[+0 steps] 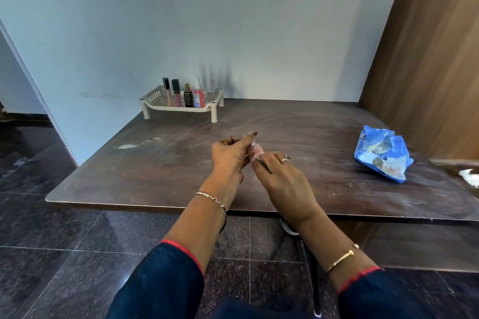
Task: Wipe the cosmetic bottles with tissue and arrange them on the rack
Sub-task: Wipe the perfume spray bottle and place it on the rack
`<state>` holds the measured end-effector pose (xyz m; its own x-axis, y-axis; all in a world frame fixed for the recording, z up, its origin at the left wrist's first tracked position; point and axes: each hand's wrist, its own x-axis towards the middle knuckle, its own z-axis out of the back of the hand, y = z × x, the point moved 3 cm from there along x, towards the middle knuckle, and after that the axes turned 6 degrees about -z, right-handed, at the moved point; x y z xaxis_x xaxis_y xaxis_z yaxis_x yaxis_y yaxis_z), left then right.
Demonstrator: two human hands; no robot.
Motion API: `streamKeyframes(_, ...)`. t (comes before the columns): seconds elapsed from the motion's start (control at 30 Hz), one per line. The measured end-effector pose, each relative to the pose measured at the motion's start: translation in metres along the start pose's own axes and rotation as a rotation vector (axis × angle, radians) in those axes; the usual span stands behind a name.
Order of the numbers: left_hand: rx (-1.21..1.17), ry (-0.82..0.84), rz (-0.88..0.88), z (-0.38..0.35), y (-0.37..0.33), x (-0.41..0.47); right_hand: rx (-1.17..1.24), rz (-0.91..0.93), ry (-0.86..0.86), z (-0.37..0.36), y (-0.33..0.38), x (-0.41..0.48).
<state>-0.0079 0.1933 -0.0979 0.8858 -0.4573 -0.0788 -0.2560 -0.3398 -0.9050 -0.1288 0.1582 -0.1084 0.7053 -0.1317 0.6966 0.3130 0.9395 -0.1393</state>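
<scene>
Two hands are meeting over the middle of the dark brown bench (160, 163). The left hand (229, 155) is closing its grip on one end of a small pink thing (256, 151), and the right hand (281, 176) is closing its grip on the other end. The thing is mostly hiding behind the fingers, with a bit of white on it, so I cannot tell if it is a bottle, a tissue, or both. It is being held up, a little above the bench top.

The cream rack (155, 97) is standing on the bench far behind the hands, close to the wall. Four bottles are standing upright in a row on the rack. From the left end of the rack they are a pale lip gloss tube (168, 94), a pink lip gloss tube (177, 94), a small dark perfume bottle (188, 97) and a pink spray bottle (198, 96). They are sitting just beside each other.

A crinkly blue packet (382, 155) is lying on the bench, well to the right of the hands. A crumpled white tissue (470, 176) is lying past the packet, at the right edge of the view.
</scene>
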Motion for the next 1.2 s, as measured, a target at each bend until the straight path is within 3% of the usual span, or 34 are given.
streamKeyframes(0.13,-0.115,0.002,-0.020,0.012,-0.006,0.006,0.142,-0.098,0.043,-0.002,0.002,-0.033)
streamKeyframes(0.3,-0.150,0.137,-0.060,0.003,-0.004,-0.001,0.333,-0.205,-0.107,0.006,-0.009,-0.013)
streamKeyframes(0.47,-0.159,0.291,-0.065,-0.005,0.003,-0.012,0.357,-0.245,-0.212,0.020,-0.019,0.026)
streamKeyframes(0.63,-0.217,0.231,-0.053,0.002,0.001,-0.007,0.366,-0.174,-0.138,0.008,-0.011,-0.007)
streamKeyframes(0.83,-0.280,0.231,-0.073,0.001,0.000,-0.003,0.445,-0.251,-0.129,-0.002,-0.013,-0.029)
streamKeyframes(1.07,-0.469,0.292,0.073,-0.012,0.014,-0.012,0.601,-0.391,-0.224,0.007,-0.017,0.032)
streamKeyframes(1.2,-0.618,0.330,0.157,-0.006,0.016,-0.006,0.655,-0.382,-0.144,0.007,-0.011,0.018)
